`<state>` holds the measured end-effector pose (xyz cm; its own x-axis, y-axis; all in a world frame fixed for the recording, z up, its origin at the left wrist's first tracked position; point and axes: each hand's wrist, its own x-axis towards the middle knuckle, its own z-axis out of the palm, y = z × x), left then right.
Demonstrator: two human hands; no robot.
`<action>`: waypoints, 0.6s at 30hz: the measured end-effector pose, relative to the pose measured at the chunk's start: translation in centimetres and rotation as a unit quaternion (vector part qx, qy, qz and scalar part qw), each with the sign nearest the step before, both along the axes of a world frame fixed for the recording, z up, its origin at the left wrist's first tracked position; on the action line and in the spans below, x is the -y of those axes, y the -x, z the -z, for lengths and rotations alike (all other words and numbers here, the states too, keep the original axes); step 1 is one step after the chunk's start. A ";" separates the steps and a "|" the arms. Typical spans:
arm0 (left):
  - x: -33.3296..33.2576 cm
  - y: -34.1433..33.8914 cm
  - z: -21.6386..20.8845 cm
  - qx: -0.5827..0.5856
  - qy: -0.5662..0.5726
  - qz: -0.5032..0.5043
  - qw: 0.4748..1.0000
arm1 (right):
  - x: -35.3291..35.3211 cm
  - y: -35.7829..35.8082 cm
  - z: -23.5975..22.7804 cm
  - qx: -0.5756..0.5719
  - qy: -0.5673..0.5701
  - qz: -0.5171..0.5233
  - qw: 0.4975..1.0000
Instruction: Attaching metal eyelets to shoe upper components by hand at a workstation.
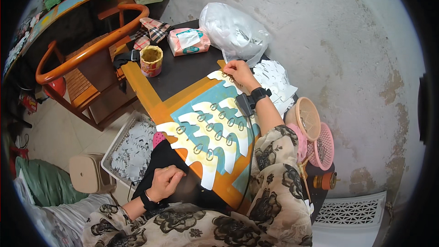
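Several white wavy-edged cut-out pieces (215, 130) lie in slanting rows on a blue sheet (185, 105), with yellowish smears and oval metal rings (200, 148) on them. At the far end of the rows, my right hand (240, 74) pinches its fingertips together over the farthest piece (218, 76), close to a ring there. What sits between those fingertips is too small to make out. My left hand (165, 183) is held curled above the dark cloth by my lap, near the closest cut-out; its palm side is hidden.
Beyond the board stand an open tin (151, 61), a tissue pack (188, 41) and a clear plastic bag (235, 32). Right of it are a heap of white cut-outs (274, 82) and plastic baskets (307, 119). A bin of scraps (132, 144) and a wooden chair (82, 68) are left.
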<state>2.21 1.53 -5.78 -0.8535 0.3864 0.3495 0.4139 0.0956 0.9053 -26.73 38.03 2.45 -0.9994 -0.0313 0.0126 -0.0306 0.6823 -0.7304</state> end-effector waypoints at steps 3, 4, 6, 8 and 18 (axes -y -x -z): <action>0.2 0.0 -0.1 0.001 0.010 0.004 1.000 | 0.3 0.0 -0.2 -0.005 -0.018 -0.015 1.000; 0.3 0.1 0.0 0.000 0.011 0.005 1.000 | 0.5 0.0 -0.3 -0.011 -0.026 -0.022 0.999; 0.3 0.0 0.1 0.000 0.016 0.003 1.000 | 0.7 -0.1 -0.4 -0.019 -0.033 -0.027 0.999; 0.2 0.1 0.2 -0.004 0.013 0.002 1.000 | 0.7 -0.2 -0.3 -0.021 -0.026 -0.025 0.999; 0.1 0.0 0.1 -0.002 0.007 0.007 1.000 | 0.1 -1.1 0.2 -0.073 -0.019 -0.036 0.996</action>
